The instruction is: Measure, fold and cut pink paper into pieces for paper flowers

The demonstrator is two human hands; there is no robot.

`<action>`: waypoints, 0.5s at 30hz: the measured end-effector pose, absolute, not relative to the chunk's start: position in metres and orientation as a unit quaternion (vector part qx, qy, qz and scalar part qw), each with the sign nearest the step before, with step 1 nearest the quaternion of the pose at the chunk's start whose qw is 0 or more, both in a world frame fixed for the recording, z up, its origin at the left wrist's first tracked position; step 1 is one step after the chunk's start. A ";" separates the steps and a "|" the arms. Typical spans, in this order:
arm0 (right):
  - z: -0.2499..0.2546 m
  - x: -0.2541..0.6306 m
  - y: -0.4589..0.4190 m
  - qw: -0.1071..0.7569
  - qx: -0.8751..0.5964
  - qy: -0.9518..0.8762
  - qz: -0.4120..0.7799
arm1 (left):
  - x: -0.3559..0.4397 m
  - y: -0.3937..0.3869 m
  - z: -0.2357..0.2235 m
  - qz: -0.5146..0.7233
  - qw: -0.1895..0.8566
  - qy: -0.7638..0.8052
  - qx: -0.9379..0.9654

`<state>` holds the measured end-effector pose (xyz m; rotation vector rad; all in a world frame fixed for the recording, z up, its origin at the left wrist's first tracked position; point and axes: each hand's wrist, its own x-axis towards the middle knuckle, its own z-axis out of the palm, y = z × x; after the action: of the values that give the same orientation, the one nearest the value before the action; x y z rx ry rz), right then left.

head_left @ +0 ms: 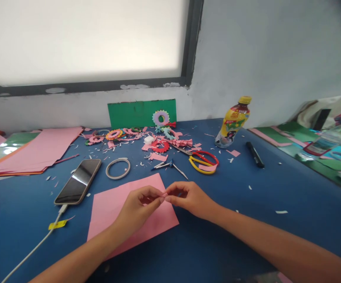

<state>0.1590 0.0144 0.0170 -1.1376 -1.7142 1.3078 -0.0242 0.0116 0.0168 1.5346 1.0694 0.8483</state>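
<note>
Over the sheet of pink paper, my left hand pinches a small folded-looking piece of pink paper between thumb and fingers. My right hand meets it from the other side, thumb and fingertips closed on the same piece. Most of that piece is covered by my fingertips. Just beyond the hands lies a blue-and-white compass-like drawing tool, and behind it scissors with red and yellow handles, a pink scrap lying across them. A roll of tape rests flat past the sheet's far edge.
A phone with a charging cable lies left, near stacked pink sheets. Toward the wall are paper rosettes, scraps and a green board. A drink bottle and black marker are on the right.
</note>
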 end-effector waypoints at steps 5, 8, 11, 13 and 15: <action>0.016 0.160 0.015 0.342 -0.439 -0.660 0.504 | -0.025 0.013 0.016 0.362 0.544 0.450 0.608; 0.014 0.160 0.014 0.345 -0.436 -0.657 0.509 | -0.026 0.012 0.019 0.357 0.546 0.455 0.606; 0.013 0.160 0.014 0.344 -0.435 -0.655 0.513 | -0.026 0.011 0.020 0.357 0.539 0.454 0.613; 0.012 0.160 0.014 0.343 -0.435 -0.656 0.512 | -0.025 0.012 0.019 0.353 0.529 0.454 0.624; 0.012 0.159 0.014 0.345 -0.437 -0.658 0.507 | -0.025 0.012 0.018 0.345 0.518 0.454 0.637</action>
<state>0.1595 0.0137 0.0118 -1.1348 -1.7095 1.3168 -0.0250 0.0122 0.0180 1.5297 1.0900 0.8291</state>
